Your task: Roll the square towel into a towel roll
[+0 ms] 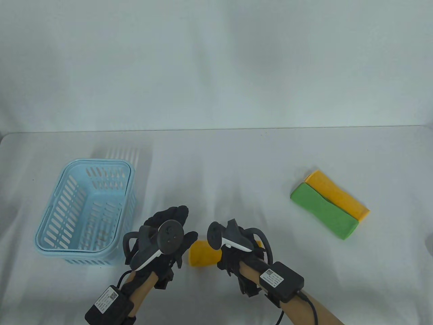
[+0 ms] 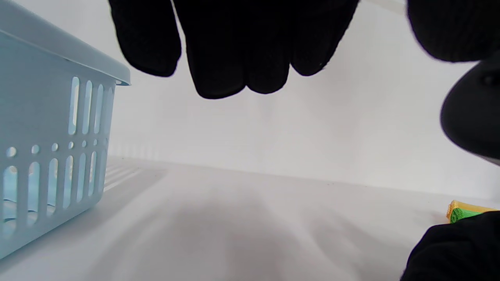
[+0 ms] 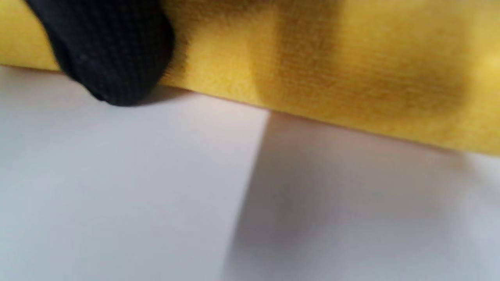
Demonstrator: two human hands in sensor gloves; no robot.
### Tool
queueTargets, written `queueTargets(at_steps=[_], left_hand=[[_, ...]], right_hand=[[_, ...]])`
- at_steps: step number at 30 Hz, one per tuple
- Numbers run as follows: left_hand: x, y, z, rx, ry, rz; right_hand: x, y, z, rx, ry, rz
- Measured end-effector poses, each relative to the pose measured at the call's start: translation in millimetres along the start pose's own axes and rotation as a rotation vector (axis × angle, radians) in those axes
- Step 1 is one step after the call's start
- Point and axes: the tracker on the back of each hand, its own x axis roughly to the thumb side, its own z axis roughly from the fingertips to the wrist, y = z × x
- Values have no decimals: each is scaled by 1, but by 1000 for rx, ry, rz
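Observation:
A yellow towel roll (image 1: 202, 253) lies on the white table near the front edge, between my two hands. My right hand (image 1: 236, 262) covers the roll's right part and holds it. Up close in the right wrist view the roll (image 3: 312, 66) rests on the table with one gloved finger (image 3: 109, 50) pressed against it. My left hand (image 1: 177, 223) hovers just left of the roll with nothing in it. Its fingers (image 2: 222, 47) hang loosely over bare table.
A light blue slotted basket (image 1: 98, 164) stands at the left, close to my left hand (image 2: 50, 136). Two folded towels lie side by side at the right, one green (image 1: 323, 210) and one yellow (image 1: 338, 196). A white backdrop rises behind the table.

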Motion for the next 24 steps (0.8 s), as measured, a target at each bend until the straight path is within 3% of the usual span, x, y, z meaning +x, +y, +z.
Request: queueTargets(at_steps=[7, 13, 19, 24], left_hand=[[-1, 1, 0, 4, 6, 3], [-5, 3, -1, 11, 17, 7], [-5, 3, 0, 12, 20, 5], [-4, 3, 0, 13, 11, 3]], right_hand=[[-10, -4, 3, -1, -7, -92], [-42, -43, 41, -97, 57, -243], [-113, -85, 89, -203, 228, -381], [-187, -87, 103, -259, 447, -389]])
